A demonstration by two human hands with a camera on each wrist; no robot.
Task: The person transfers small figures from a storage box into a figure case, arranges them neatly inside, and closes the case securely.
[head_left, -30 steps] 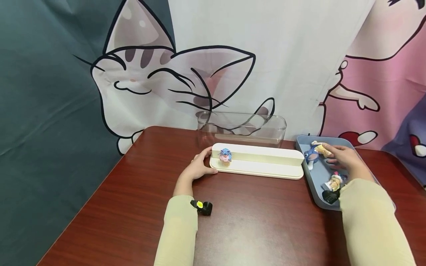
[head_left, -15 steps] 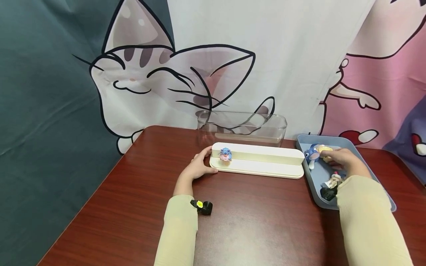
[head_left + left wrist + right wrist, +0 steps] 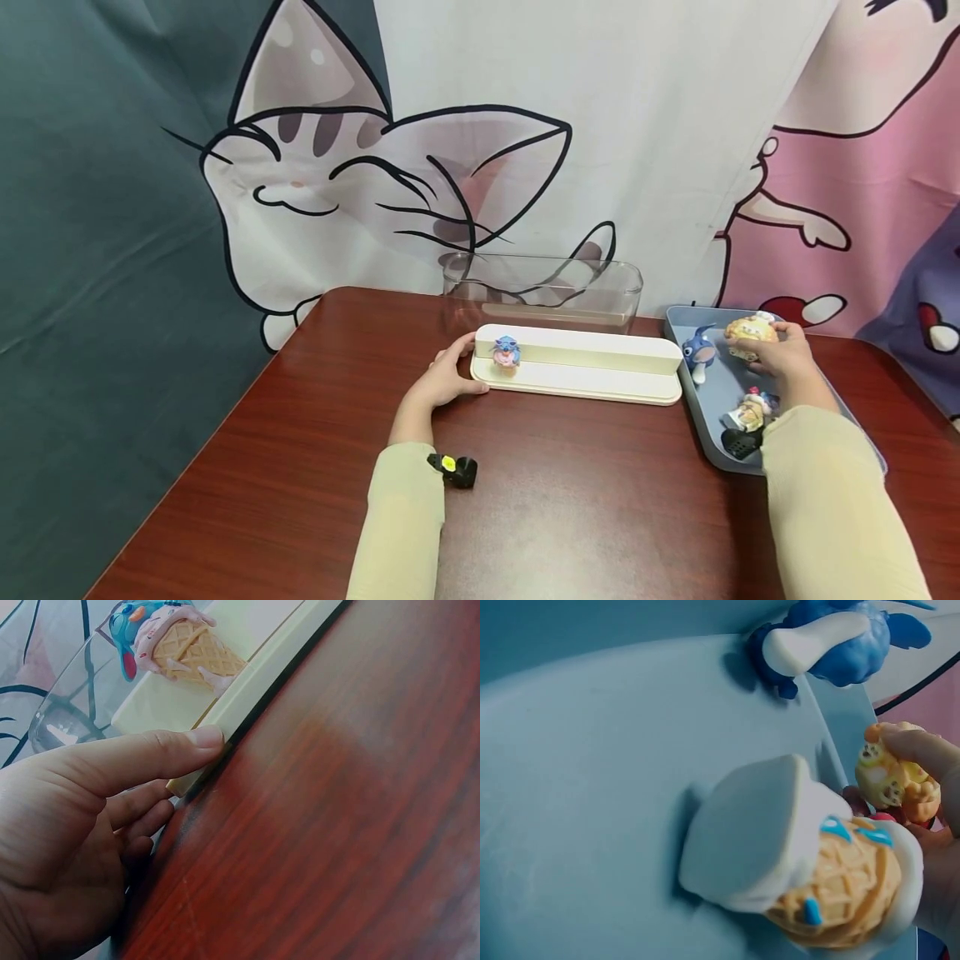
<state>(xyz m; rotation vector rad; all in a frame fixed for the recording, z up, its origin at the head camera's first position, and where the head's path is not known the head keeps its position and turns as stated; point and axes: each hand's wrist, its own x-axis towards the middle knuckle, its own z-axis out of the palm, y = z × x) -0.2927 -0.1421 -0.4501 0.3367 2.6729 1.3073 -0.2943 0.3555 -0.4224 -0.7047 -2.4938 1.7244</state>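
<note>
The left hand (image 3: 444, 379) grips the left end of a cream stepped display base (image 3: 592, 383), its thumb along the front edge in the left wrist view. On that base's left end stands a small blue and pink figurine (image 3: 506, 352) with a waffle cone (image 3: 196, 652). Over the grey-blue tray (image 3: 697, 429), the right hand (image 3: 787, 358) pinches a yellow figurine (image 3: 750, 330) between thumb and fingers. A blue figurine (image 3: 699, 354) sits left of it in the tray. Nearer the wrist lies a waffle-patterned figurine (image 3: 750, 410) with white parts.
A transparent cover (image 3: 543, 287) stands behind the base, close to the printed cat curtain (image 3: 517, 67). The brown wooden table (image 3: 570, 492) reaches toward the viewer. Black wrist devices (image 3: 457, 471) are on both arms.
The right hand has taken hold of the yellow figurine and turned and lifted it slightly, away from the blue one. The left hand stays on the base.
</note>
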